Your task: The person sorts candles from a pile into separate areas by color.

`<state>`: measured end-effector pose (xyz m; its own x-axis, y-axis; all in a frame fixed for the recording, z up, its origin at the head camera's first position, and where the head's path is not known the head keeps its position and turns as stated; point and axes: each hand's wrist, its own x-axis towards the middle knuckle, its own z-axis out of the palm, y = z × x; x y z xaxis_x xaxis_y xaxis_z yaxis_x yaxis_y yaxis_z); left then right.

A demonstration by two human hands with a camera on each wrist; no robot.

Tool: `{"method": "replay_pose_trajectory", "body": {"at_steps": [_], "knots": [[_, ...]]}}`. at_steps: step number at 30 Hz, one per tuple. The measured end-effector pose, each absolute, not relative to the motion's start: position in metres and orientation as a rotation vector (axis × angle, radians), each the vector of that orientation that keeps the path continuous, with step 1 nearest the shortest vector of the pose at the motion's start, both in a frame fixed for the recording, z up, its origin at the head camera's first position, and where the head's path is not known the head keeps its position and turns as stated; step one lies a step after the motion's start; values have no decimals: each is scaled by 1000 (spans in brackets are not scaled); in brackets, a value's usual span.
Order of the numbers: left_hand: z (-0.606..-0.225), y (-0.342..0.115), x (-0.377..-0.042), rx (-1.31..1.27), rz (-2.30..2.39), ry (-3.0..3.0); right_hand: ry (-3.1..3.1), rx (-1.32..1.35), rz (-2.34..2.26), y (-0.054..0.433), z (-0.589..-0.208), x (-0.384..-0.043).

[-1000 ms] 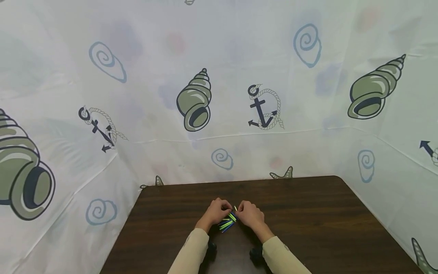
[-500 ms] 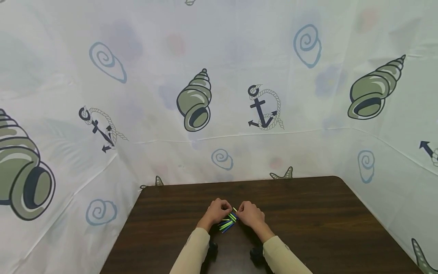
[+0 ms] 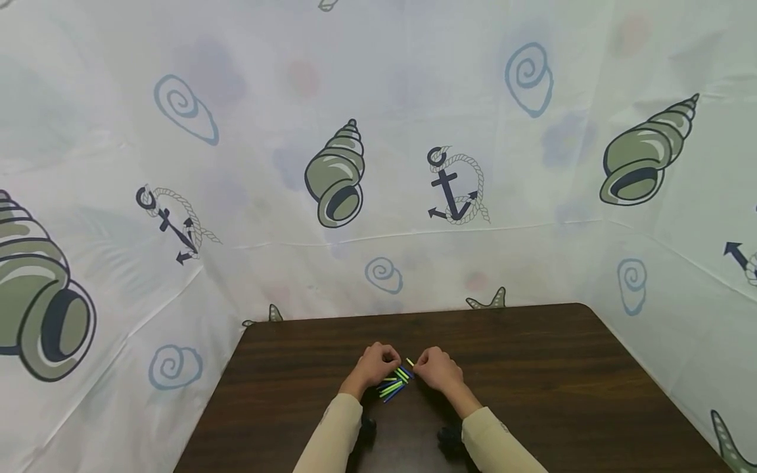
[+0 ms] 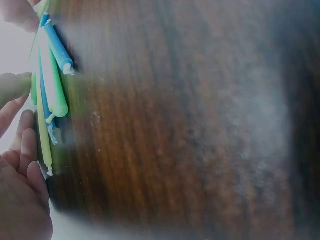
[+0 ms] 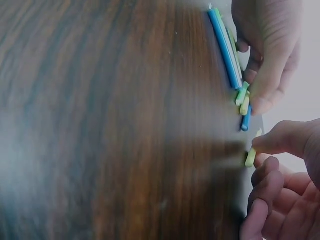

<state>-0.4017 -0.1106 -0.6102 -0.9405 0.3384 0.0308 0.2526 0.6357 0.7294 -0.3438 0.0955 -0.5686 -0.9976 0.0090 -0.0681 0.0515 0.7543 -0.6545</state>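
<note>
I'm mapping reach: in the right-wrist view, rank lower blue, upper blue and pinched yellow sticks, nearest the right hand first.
1. Pinched yellow stick, in the right hand
2. Lower blue stick, above in frame
3. Upper blue stick, near frame top

The right grip [image 5: 287,187] pinches a yellow stick [image 5: 251,158] near the blue and green sticks [image 5: 225,52] beside the left grip [image 5: 274,52].
</note>
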Motion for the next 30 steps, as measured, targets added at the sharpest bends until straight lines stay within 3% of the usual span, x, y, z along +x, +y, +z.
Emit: {"method": "replay_pose_trajectory", "body": {"at_steps": [12, 21, 30], "knots": [[-608, -112, -397, 552, 1177, 2761, 2884, 0, -1136, 124, -564, -346], [-585, -112, -385, 575, 1117, 2750, 2904, 66, -1115, 154, -552, -352], [-601, -111, -395, 564, 1142, 2765, 2891, 113, -1118, 174, -548, -355]]}}
